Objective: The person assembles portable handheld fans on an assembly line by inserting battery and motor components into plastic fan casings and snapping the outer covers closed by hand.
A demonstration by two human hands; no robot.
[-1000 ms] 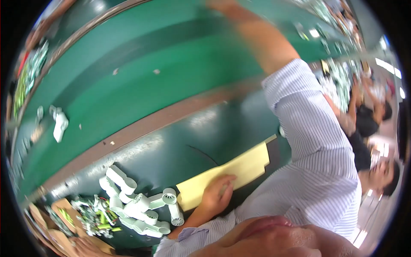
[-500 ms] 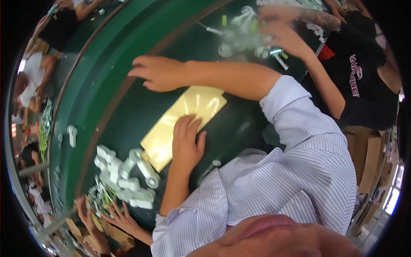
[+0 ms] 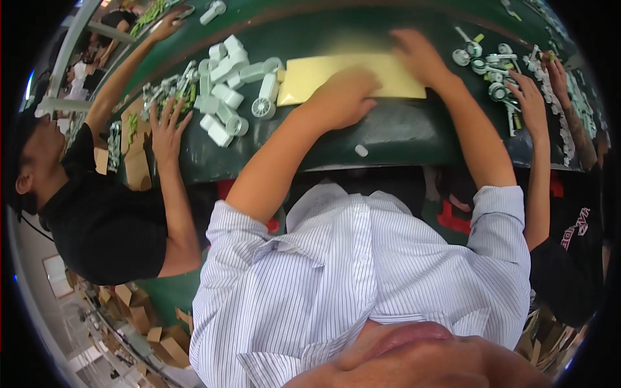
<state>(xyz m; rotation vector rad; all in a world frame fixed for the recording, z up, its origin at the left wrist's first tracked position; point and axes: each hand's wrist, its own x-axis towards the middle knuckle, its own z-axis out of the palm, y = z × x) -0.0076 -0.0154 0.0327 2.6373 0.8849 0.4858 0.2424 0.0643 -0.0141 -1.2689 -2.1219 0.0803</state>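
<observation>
A glossy yellow sheet (image 3: 297,81) lies on the dark green table in front of me; its far edge is blurred. My left hand (image 3: 346,97) rests over the middle of it, thumb held apart and fingertips smeared by motion. Over the sheet's right end is my right hand (image 3: 420,58), its fingers stretched out and partly blurred. Neither hand shows anything held. Just left of the sheet, a pale green plastic housing with a round slotted end (image 3: 264,107) nearly touches its corner.
Several pale green housings (image 3: 220,97) are heaped to the left. A small white piece (image 3: 361,150) lies near the table's front edge (image 3: 388,165). Co-workers' hands reach over small parts at the left (image 3: 169,132) and the right (image 3: 532,103). Cardboard boxes (image 3: 139,307) stand behind at lower left.
My view has turned, so the table now runs across the top. My right hand has come from beyond the sheet to its right end; my left hand stays over the sheet.
</observation>
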